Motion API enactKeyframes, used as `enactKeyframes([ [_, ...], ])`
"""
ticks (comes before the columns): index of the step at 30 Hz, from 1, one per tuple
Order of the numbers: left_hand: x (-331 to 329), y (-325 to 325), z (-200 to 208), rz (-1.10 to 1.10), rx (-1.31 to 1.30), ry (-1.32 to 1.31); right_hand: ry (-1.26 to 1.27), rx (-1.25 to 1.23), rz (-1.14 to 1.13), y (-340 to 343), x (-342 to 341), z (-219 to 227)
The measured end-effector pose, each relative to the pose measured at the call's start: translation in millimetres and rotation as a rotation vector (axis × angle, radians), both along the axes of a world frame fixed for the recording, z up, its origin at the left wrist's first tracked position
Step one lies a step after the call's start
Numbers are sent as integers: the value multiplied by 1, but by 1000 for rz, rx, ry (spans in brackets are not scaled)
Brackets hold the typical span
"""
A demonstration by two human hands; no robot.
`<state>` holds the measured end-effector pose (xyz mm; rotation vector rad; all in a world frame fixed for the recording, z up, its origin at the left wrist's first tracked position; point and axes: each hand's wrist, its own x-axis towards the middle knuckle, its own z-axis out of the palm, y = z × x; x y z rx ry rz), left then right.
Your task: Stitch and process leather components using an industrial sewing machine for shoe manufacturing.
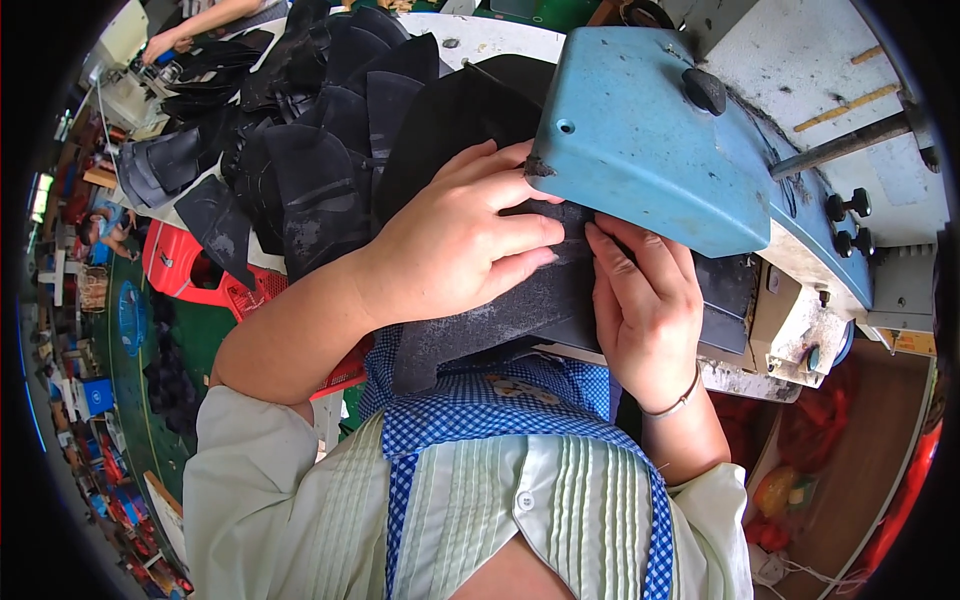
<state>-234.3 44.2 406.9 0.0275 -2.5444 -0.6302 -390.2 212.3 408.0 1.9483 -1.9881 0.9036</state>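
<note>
A large black sheet-like piece [490, 325], perhaps fabric or leather, lies over the work surface and hangs toward my lap. My left hand [465, 235] rests on it with fingers stretched and spread, their tips close to the blue machine head [650, 140]. At the piece's right side, my right hand [650, 310] has its fingers bent and drawn together on the black material. Some of its fingertips are hidden below the machine head's lower edge. The working point under the machine head is hidden too.
Overlapping black cut pieces [320, 170] are heaped on the white table [490, 35] to the left. A red plastic chair or basket [185, 270] stands below them. Black knobs [850, 220] and a metal rod [840, 145] stick out at right. Another person's arm [205, 25] shows far left.
</note>
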Motion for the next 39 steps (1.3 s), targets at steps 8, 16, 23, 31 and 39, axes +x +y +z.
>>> enactKeyframes([
  [8,-2,-3,-4,19,-50,-13,23,4,-53,0,4,1],
  [16,-5,-9,-4,51,-84,-25,48,80,-58,-2,4,3],
  [23,-10,-12,-5,75,-102,-24,49,127,-56,-1,2,3],
  [31,-14,-20,-9,81,-128,-25,33,127,-57,-2,1,3],
  [39,-19,-27,-6,151,-127,-7,44,102,-58,-2,0,3],
])
